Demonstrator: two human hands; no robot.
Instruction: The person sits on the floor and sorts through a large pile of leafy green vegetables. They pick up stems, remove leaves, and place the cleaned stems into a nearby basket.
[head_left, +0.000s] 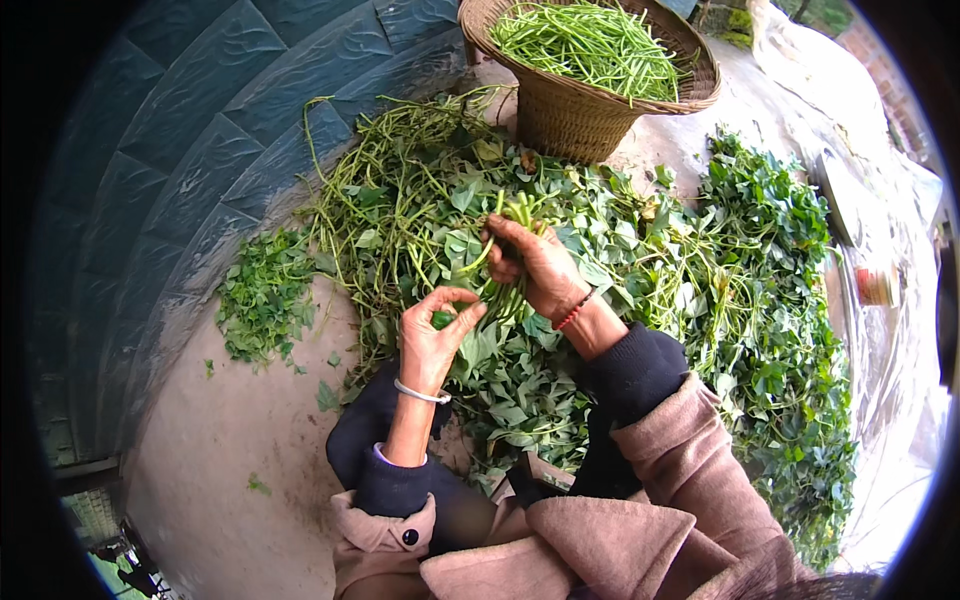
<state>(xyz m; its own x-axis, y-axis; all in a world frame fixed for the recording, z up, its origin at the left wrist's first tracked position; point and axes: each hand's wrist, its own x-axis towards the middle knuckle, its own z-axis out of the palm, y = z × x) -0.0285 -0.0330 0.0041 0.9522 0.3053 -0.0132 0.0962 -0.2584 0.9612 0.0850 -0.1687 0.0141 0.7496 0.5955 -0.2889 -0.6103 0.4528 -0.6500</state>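
A bundle of green leaf stems (517, 206) is gripped in my right hand (536, 270), their cut ends sticking up past the thumb. Just left of it and lower, my left hand (435, 330) has its thumb and forefinger pinched near the bundle's lower part, with a bit of green leaf inside the curled fingers. Under both hands spreads a large heap of leafy vines (405, 217). Beyond it stands a woven wicker basket (577, 120) heaped with stripped green stems (592, 49).
A small pile of torn leaves (266, 296) lies on the concrete floor (232, 450) at left. Dark blue sheeting (225, 135) rises behind it. More leafy vines (787, 375) lie at right beside clear plastic sheeting (889, 390) and a small round container (876, 286).
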